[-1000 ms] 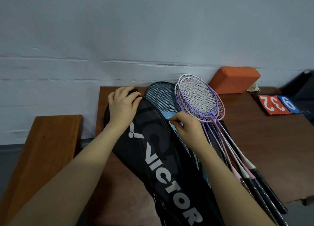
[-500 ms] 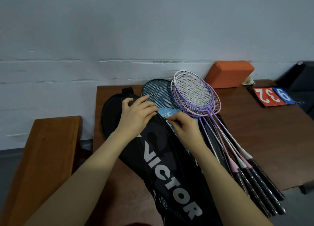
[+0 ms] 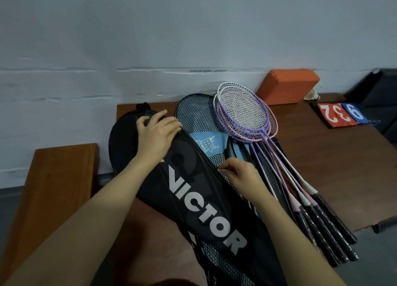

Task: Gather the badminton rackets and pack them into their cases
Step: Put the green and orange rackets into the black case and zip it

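Table [image 3: 322,157] brown, against grey wall [image 3: 193,28] | left hand [image 3: 156,135] flat on black case [image 3: 193,199] | right hand [image 3: 240,176] pinching its zipper

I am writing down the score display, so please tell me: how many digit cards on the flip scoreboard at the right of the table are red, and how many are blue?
Red digit cards: 2
Blue digit cards: 1
Total: 3
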### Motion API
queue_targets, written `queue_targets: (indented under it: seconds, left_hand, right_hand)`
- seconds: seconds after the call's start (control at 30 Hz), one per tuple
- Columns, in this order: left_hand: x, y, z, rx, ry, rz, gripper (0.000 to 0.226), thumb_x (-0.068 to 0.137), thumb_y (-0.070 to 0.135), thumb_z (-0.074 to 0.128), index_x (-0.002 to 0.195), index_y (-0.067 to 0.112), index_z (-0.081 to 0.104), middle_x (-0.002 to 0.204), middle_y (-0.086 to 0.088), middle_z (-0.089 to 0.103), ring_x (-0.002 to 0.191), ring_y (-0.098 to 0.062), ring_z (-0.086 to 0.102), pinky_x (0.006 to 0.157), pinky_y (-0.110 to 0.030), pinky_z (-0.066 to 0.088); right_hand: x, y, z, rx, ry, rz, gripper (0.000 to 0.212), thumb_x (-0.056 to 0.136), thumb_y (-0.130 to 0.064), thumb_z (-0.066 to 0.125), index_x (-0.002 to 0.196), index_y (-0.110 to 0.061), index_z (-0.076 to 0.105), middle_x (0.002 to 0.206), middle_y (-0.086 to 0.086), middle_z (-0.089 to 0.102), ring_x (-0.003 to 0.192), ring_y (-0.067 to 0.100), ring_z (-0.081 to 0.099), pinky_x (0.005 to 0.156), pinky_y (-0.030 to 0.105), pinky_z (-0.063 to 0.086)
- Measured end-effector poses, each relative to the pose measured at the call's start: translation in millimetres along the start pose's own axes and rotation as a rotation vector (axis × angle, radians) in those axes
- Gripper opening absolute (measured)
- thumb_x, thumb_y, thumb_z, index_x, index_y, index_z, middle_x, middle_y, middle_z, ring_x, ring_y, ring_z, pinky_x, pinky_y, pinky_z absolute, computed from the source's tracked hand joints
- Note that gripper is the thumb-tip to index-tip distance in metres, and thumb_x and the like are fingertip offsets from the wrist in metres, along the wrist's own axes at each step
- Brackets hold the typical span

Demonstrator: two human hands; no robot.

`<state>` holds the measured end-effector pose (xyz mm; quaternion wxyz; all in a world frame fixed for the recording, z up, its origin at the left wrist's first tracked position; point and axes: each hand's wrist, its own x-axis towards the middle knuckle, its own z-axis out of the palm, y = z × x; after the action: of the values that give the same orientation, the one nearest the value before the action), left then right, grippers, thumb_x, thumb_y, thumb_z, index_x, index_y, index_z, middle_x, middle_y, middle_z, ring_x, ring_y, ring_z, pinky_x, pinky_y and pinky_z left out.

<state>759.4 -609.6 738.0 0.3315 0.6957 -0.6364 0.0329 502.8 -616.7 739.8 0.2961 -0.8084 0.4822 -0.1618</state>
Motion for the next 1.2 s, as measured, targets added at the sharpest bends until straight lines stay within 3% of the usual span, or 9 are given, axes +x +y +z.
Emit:
queue_targets:
  seconds: [0.17,0.27,0.4,0.57,0.67,0.73,0.8,1.0,1.2]
  left_hand:
    - [-2,8,3,0.032,-0.085,-0.022,0.020,0.089,0.019,0.054,0.102,0.017,0.069,0.115,-0.001,0.065,0.123,-0.026,0.048,0.096,-0.041,0.017]
    - [-10,24,1,0.063,-0.245,0.153,0.025,0.087,0.023,0.057,0.112,0.018,0.063,0.131,-0.002,0.054,0.131,-0.026,0.037,0.099,-0.048,0.017]
    - [-36,39,-8,0.116,-0.247,0.232,0.032,0.085,0.039,0.041,0.099,0.025,0.066,0.120,0.004,0.061,0.126,-0.022,0.033,0.094,-0.045,0.022]
    - [-35,25,-23,0.040,-0.228,0.243,0.030,0.084,0.038,0.043,0.094,0.023,0.066,0.110,0.005,0.063,0.130,-0.024,0.029,0.095,-0.058,0.030]
    - [-31,18,-24,0.000,-0.259,0.241,0.035,0.084,0.039,0.041,0.091,0.020,0.069,0.101,0.004,0.066,0.131,-0.029,0.037,0.103,-0.063,0.016]
    - [-29,14,-25,-0.045,-0.251,0.231,0.022,0.085,0.032,0.055,0.090,0.017,0.070,0.098,0.003,0.069,0.132,-0.029,0.038,0.106,-0.064,0.009]
    - [-28,10,-24,-0.077,-0.221,0.219,0.011,0.082,0.024,0.065,0.089,0.017,0.072,0.097,0.003,0.070,0.131,-0.028,0.039,0.107,-0.064,0.008]
    - [-27,7,-16,-0.146,-0.181,0.139,0.012,0.083,0.025,0.064,0.089,0.018,0.073,0.100,0.005,0.070,0.131,-0.024,0.038,0.110,-0.056,0.001]
    - [-15,-11,-6,-0.092,-0.188,0.022,0.016,0.087,0.028,0.061,0.094,0.020,0.072,0.110,0.004,0.067,0.135,-0.019,0.032,0.112,-0.049,-0.005]
  right_hand:
    - [8,-7,5,0.011,0.041,-0.041,0.014,0.086,-0.006,0.062,0.090,-0.018,0.069,0.088,-0.012,0.068,0.084,0.010,0.065,0.076,0.039,0.054]
    - [10,-14,7,0.086,0.063,-0.058,0.015,0.085,-0.003,0.063,0.089,-0.017,0.069,0.083,-0.019,0.064,0.082,0.006,0.064,0.077,0.037,0.054]
    - [16,-32,7,0.145,0.091,-0.125,0.010,0.085,-0.008,0.065,0.087,-0.017,0.069,0.081,-0.019,0.064,0.080,0.004,0.062,0.076,0.036,0.053]
    - [21,-47,7,0.180,0.048,-0.161,0.010,0.085,-0.010,0.065,0.087,-0.019,0.069,0.083,-0.010,0.067,0.080,0.005,0.062,0.077,0.035,0.053]
    - [24,-53,13,0.167,0.052,-0.174,0.009,0.084,-0.009,0.065,0.086,-0.017,0.069,0.083,-0.007,0.067,0.080,0.009,0.062,0.076,0.037,0.053]
    - [26,-55,18,0.122,0.056,-0.204,0.008,0.084,-0.009,0.065,0.087,-0.016,0.069,0.085,-0.004,0.068,0.081,0.012,0.063,0.076,0.039,0.053]
    - [27,-54,22,0.102,0.064,-0.217,0.009,0.084,-0.009,0.065,0.088,-0.015,0.069,0.085,-0.004,0.069,0.081,0.012,0.064,0.075,0.038,0.053]
    - [19,-44,28,0.017,0.122,-0.265,0.010,0.082,-0.006,0.065,0.090,-0.010,0.070,0.085,-0.001,0.070,0.080,0.016,0.065,0.072,0.032,0.053]
    - [-7,1,22,-0.090,0.058,-0.217,0.006,0.082,-0.009,0.065,0.085,-0.012,0.069,0.082,-0.004,0.069,0.077,0.016,0.065,0.067,0.039,0.054]
